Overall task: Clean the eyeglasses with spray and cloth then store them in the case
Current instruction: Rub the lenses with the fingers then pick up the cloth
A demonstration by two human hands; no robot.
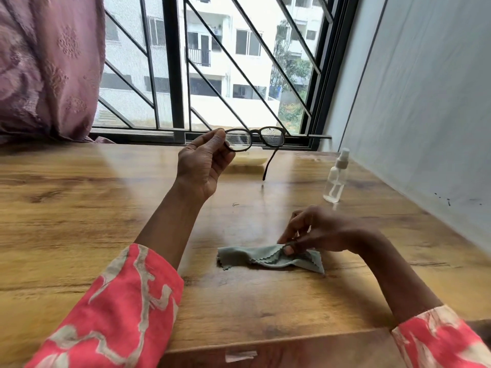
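Note:
My left hand [204, 162] holds dark-framed eyeglasses [255, 139] up above the wooden table [79, 208], pinching the left end of the frame. Droplets cover both lenses, and one temple arm hangs down. My right hand [316, 232] pinches a grey-green cloth [255, 257] that lies crumpled on the table in front of me. A small clear spray bottle [336, 179] with a white nozzle stands upright to the right, beyond my right hand. A pale case [249, 159] lies on the table behind the glasses, partly hidden by my left hand.
A barred window [212, 75] runs along the table's far edge. A pink curtain [47, 62] hangs at the far left. A pale wall [425, 102] borders the table on the right. A strip of tape [240, 357] sticks to the table's front edge.

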